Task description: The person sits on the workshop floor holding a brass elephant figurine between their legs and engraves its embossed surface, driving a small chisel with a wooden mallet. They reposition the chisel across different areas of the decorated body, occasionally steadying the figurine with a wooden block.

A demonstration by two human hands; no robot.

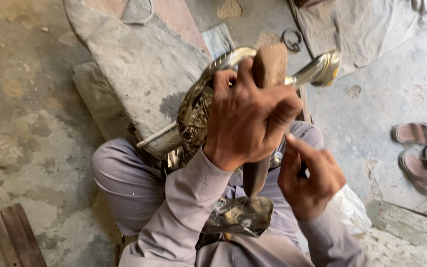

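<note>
While you are sitting on the floor, your left hand [248, 118] is gripping the curved brass piece [196, 111] and wooden block [269, 66] with closed fingers — the block's long axis running toward your lap — and your right hand [310, 180], loosely curled, is hovering just beside it.

Seen from above, a seated person's left hand [250, 116] grips a wooden-handled tool [265, 99] pressed against a curved, shiny metal piece [201, 106]. The right hand [312, 178] is closed beside it, perhaps pinching something small and dark. Sandals [418, 148] lie on the concrete floor [30, 123].
</note>
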